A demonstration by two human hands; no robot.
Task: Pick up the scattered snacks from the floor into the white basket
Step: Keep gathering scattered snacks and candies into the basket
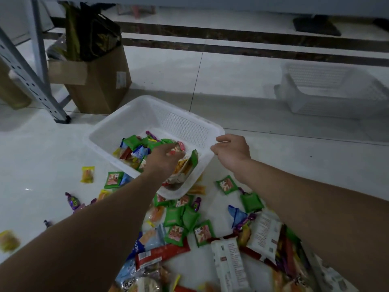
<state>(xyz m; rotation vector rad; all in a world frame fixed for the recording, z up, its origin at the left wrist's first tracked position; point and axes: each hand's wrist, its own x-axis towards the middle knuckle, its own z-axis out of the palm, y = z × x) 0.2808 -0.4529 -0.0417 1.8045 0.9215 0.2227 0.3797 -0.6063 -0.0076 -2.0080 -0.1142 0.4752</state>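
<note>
Head view suggests an early stage: white basket (185,126) holds a small heap beneath the left hand (166,157), grip unclear, right hand (231,152) curled at its rim, hold unclear, most snacks (176,233) lying nearer than both hands.

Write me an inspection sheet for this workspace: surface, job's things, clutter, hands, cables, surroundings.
Surface: white tiled floor, dimly lit.
Job's things: white basket partly filled with snack packets; scattered snacks lie on the floor around its near side.
Clutter: cardboard box holding a dark bag; second basket, blurred, at far right.
Hands: left hand reaches into the white basket among packets, grip unclear; right hand curls at the basket's right rim, seemingly pinching it.
Cables: nothing seen.
Surroundings: metal rack leg at left; dark stripe across the floor.
</note>
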